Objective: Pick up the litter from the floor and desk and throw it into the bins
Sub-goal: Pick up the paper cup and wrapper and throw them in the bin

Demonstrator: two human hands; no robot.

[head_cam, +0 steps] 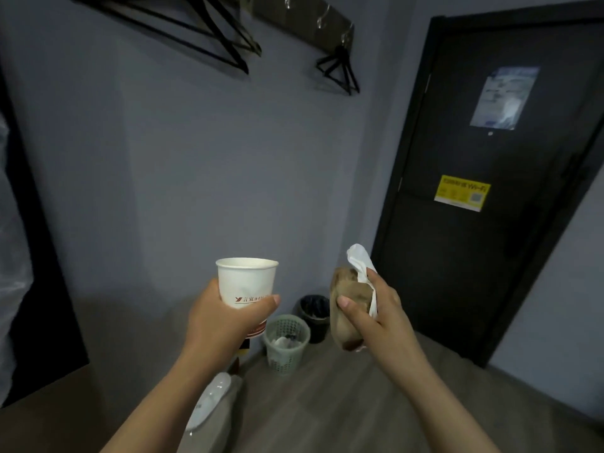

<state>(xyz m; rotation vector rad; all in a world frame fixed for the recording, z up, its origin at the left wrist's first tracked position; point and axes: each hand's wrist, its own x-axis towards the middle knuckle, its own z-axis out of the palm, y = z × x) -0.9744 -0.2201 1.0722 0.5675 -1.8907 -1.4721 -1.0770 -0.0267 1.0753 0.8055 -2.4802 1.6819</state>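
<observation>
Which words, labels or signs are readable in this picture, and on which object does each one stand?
"Wi-Fi": on the yellow sticker on the black door; the rest of it is too blurred.
Red logo and characters on the paper cup in the left hand: blurred, partly hidden by the thumb.
Text on the blue-white notice, higher on the door: unreadable.
On the brown wrapper in the right hand: no text visible.

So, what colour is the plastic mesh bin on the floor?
The plastic mesh bin is pale green; head view.
</observation>
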